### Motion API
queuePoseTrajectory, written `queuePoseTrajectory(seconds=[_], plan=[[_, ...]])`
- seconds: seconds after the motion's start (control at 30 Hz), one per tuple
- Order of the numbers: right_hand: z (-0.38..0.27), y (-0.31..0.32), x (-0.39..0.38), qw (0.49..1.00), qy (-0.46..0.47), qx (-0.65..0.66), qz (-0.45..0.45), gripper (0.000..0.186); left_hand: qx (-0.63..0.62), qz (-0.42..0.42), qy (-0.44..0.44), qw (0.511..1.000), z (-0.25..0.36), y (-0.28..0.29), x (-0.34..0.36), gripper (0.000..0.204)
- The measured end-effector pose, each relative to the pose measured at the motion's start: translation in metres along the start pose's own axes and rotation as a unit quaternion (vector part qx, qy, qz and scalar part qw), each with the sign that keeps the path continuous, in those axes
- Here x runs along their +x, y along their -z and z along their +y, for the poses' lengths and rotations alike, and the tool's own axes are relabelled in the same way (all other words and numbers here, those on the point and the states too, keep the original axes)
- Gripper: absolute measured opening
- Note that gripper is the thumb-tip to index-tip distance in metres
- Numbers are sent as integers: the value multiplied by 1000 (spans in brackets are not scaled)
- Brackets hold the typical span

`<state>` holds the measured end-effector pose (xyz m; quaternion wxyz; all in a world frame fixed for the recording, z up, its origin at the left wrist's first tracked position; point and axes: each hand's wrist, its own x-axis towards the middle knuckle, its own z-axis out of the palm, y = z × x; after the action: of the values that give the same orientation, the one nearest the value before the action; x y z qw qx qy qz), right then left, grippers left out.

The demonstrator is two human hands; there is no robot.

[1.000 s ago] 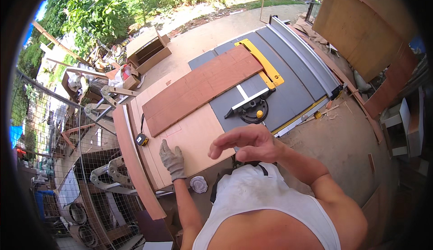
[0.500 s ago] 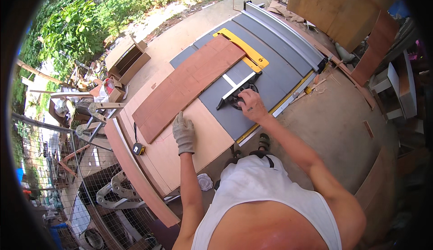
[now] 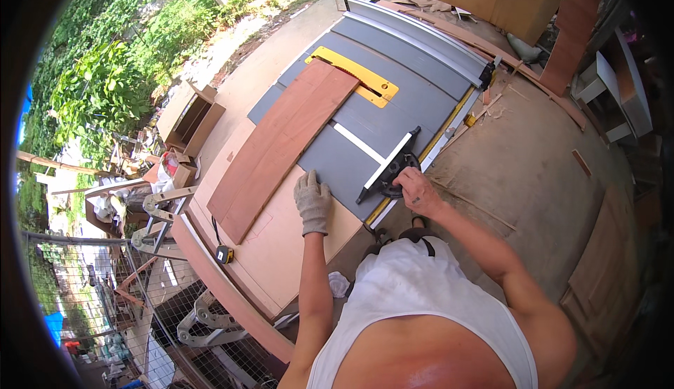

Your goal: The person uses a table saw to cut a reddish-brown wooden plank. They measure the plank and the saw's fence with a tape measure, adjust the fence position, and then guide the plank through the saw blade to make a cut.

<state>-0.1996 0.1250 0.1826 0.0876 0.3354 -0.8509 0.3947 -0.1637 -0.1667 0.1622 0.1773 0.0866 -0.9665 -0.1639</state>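
Miter gauge (image 3: 385, 173): at the near edge of the grey saw table (image 3: 404, 126), its black head by that edge, its pale bar reaching inward across the surface.
Right hand (image 3: 415, 189): bare, fingers and thumb clamped on the gauge's handle, hiding its knob.
Left hand (image 3: 312, 203): gloved, palm down, fingers extended side by side around nothing, over the saw table's left border; pressure there cannot be told.
Red-brown plank (image 3: 284, 147): slanting from the left onto the saw table.
In the way: the plank covers part of the yellow throat plate (image 3: 379, 90) set in the saw table; the bar's visible end stops just beside the plank's long edge.
Plywood panel (image 3: 281, 252): adjoining the saw table's left border, under the plank's nearer end.
Tape measure (image 3: 225, 254): black and yellow, left of the saw table, near the plywood's outer edge.
Rip fence (image 3: 421, 34): silver, along the saw table's right side.
Open wooden box (image 3: 202, 123): on the ground, left of the saw table.
Since half a second ago: gauge and right hand have shifted to the saw table's near edge, baring more of the bar; the glove has moved closer to its left border; the plank lies much as before.
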Motion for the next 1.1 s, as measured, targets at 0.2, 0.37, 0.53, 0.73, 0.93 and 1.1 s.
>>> queuePoseTrajectory(seconds=[0.2,0.37,0.53,0.73,0.93,1.1], plan=[[-5,16,-21,999,-42,22,-4,25,36,50,6,998,15,-6,0,34],[-5,3,-28,975,-148,142,88,27,20,64,8,998,14,0,2,32],[1,-1,-36,962,-229,128,79,33,11,57,19,998,6,3,-9,32],[4,14,-65,963,-252,83,50,28,15,41,3,999,8,6,-33,33],[4,31,-98,965,-246,45,85,24,12,23,-15,1000,17,16,-46,33],[-5,32,-98,965,-244,34,87,23,11,28,-18,999,14,16,-47,33]])
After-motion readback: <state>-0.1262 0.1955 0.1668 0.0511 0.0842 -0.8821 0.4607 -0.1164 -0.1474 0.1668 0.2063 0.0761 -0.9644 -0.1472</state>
